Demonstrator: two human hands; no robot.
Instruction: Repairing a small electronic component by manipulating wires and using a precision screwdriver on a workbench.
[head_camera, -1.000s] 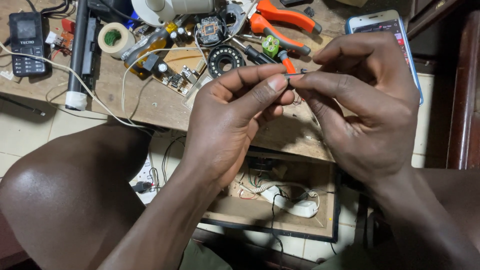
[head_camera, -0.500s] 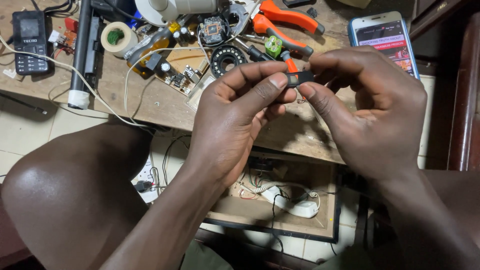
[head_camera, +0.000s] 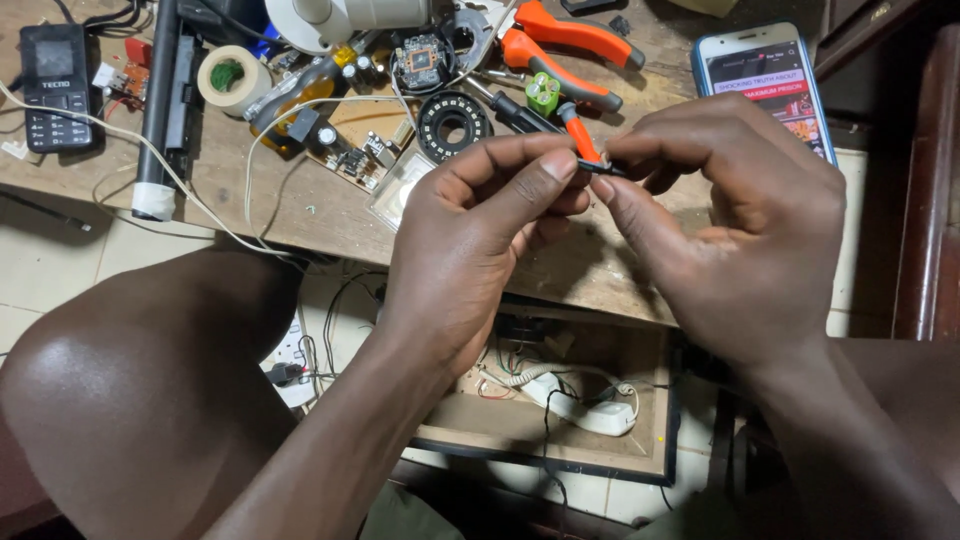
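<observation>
A small dark part (head_camera: 603, 167), too small to identify, sits pinched between both hands above the near edge of the wooden bench (head_camera: 320, 205); left hand (head_camera: 470, 240) pinches it thumb to forefinger; right hand (head_camera: 735, 215) likewise; handling appears mid-way, unfinished; orange pliers (head_camera: 565, 40) and a ring-shaped board (head_camera: 453, 125) lie farther off.

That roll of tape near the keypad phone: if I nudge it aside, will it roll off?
Probably not: the roll of tape lies flat on its side on the wooden bench, so it should slide. It looks light and stiff. The black bar beside it may block it.
</observation>
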